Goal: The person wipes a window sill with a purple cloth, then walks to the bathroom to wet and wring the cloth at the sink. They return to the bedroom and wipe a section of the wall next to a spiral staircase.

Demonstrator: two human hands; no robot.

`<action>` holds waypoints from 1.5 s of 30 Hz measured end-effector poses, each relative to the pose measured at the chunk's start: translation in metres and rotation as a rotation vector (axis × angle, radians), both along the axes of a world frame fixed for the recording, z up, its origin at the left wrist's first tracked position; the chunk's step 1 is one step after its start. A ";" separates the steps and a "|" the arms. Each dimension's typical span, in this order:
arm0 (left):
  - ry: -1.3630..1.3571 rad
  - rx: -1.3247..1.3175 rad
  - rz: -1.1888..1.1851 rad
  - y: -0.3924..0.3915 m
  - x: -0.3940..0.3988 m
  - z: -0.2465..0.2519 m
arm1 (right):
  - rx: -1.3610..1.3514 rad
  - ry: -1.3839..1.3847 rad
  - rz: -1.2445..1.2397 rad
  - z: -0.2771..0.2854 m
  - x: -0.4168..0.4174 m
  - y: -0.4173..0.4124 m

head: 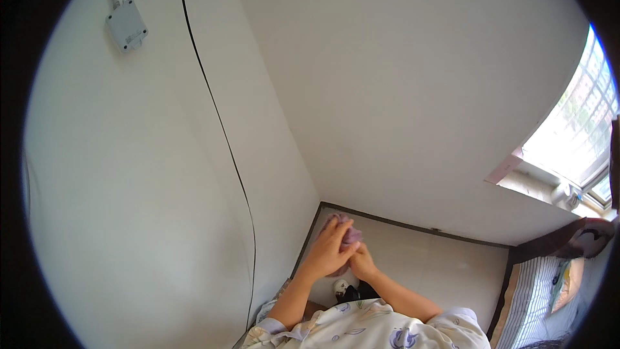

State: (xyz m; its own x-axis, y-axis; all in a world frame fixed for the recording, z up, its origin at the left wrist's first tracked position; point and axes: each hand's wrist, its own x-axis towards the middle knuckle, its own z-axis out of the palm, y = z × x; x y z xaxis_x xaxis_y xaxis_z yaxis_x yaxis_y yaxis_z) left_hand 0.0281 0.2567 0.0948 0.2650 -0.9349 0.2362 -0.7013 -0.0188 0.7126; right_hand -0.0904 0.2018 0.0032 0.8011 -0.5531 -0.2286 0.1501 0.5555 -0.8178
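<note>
A bunched purple cloth (352, 236) is gripped between both hands in front of my body. My left hand (330, 249) lies over it with the fingers stretched along its upper side. Close beside it, my right hand (362, 262) is closed on the cloth's right side, its fingers partly hidden. Part of the cloth hangs below the hands. Its full shape cannot be made out.
Two white walls meet at a corner (319, 198) above a pale floor (436, 261) with dark skirting. A black cable (227, 140) runs down the left wall near a grey box (127, 25). On the right are a window (576, 116) and a bed with striped bedding (530, 295).
</note>
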 end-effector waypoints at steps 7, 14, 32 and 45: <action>0.464 -0.040 0.033 -0.014 -0.015 0.002 | 0.683 -0.134 -0.108 0.013 -0.025 -0.051; 0.363 -0.177 0.492 0.005 0.046 -0.046 | 0.238 -0.135 -0.393 0.029 -0.017 -0.166; -0.393 -0.840 0.689 -0.060 0.169 -0.229 | -2.426 0.284 -1.141 0.062 0.056 -0.322; -0.831 -1.173 0.729 -0.043 0.242 -0.294 | -2.431 -0.132 -1.409 0.037 0.124 -0.347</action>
